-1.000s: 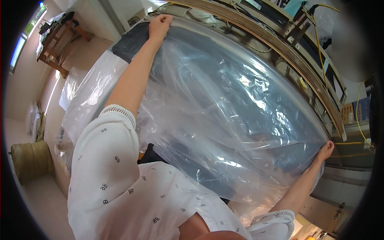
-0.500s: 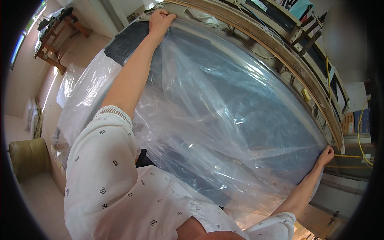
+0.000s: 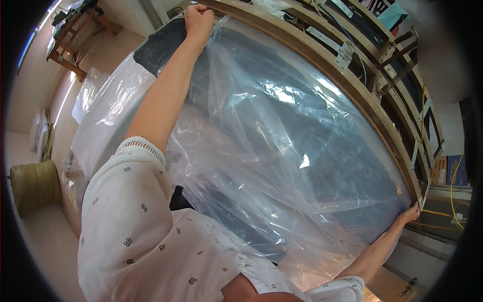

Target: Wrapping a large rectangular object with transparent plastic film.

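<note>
The view shows two bare hands, left (image 3: 199, 20) and right (image 3: 410, 215), one clear crinkled plastic sheet (image 3: 282, 151), and one curved wooden frame (image 3: 347, 85).

Clear, glossy plastic sheet (image 3: 282, 151) over a dark blue-grey panel (image 3: 166, 43); brown wooden frame (image 3: 322, 63); white sleeve (image 3: 136, 226) with small dark marks; yellow cable (image 3: 453, 191).

I have a large, clear, crinkled plastic sheet (image 3: 282, 151) stretched across the dark-topped bench (image 3: 161, 45). It lies spread over nearly the whole top, wrinkled and glossy with bright glare patches, and its near part slumps in loose folds over the near edge. My left hand (image 3: 198, 20) grips it, fist closed, at the far left corner by the wooden frame. My right hand (image 3: 410, 214) pins its edge at the far right corner.
</note>
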Motion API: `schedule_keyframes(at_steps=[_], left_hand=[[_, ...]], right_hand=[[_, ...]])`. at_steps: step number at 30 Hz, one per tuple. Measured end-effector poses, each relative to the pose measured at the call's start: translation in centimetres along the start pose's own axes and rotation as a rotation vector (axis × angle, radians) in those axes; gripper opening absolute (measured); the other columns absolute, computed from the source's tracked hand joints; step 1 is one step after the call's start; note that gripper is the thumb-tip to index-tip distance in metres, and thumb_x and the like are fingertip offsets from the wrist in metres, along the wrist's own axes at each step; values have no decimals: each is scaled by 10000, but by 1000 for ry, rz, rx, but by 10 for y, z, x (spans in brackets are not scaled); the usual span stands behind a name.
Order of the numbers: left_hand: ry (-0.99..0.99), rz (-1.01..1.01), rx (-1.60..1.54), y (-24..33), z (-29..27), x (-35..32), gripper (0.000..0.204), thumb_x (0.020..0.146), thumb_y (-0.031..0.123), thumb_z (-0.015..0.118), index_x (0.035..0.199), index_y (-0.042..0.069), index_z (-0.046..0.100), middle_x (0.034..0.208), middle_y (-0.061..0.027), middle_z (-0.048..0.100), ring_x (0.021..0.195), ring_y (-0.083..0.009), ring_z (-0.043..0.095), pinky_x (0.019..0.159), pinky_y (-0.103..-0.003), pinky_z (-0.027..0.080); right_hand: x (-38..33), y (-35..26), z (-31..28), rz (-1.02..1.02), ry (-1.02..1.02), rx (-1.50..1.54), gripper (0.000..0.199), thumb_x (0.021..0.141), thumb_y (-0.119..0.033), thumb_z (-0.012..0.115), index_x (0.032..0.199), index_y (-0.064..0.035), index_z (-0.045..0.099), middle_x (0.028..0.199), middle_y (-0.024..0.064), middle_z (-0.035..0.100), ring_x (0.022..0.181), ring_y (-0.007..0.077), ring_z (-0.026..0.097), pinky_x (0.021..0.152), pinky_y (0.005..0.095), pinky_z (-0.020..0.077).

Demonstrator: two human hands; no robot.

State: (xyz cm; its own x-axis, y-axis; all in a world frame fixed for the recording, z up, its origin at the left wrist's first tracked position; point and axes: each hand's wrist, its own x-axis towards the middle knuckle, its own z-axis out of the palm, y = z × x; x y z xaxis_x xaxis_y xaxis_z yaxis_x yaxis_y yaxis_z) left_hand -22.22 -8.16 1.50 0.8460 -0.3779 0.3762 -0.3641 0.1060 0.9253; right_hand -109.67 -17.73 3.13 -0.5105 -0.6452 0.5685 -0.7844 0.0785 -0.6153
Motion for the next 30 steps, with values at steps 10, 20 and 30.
schedule_keyframes(at_steps=[10, 20, 30], left_hand=[[-81, 126, 630, 41, -5, -31, 402, 799, 407, 492, 912, 51, 641, 1027, -147, 594, 953, -307, 547, 836, -461, 372], [-474, -56, -152, 73, -91, -46, 333, 930, 388, 423, 846, 90, 545, 757, 42, 499, 587, -42, 361, 547, -195, 306], [-455, 58, -325, 120, -136, -89, 163, 832, 205, 638, 792, 85, 536, 681, 87, 415, 603, -9, 312, 536, -169, 246]], right_hand=[[-4, -7, -2, 176, -63, 143, 549, 876, -388, 482, 926, 150, 583, 904, 228, 601, 795, 276, 556, 737, 378, 427], [-57, -26, -96, -114, -668, 115, 269, 880, -214, 545, 735, -47, 393, 723, -23, 364, 687, 96, 330, 627, 220, 311], [-80, 13, -128, 8, -538, 80, 230, 887, -212, 535, 762, -54, 424, 716, -35, 374, 676, 85, 332, 616, 224, 319]])
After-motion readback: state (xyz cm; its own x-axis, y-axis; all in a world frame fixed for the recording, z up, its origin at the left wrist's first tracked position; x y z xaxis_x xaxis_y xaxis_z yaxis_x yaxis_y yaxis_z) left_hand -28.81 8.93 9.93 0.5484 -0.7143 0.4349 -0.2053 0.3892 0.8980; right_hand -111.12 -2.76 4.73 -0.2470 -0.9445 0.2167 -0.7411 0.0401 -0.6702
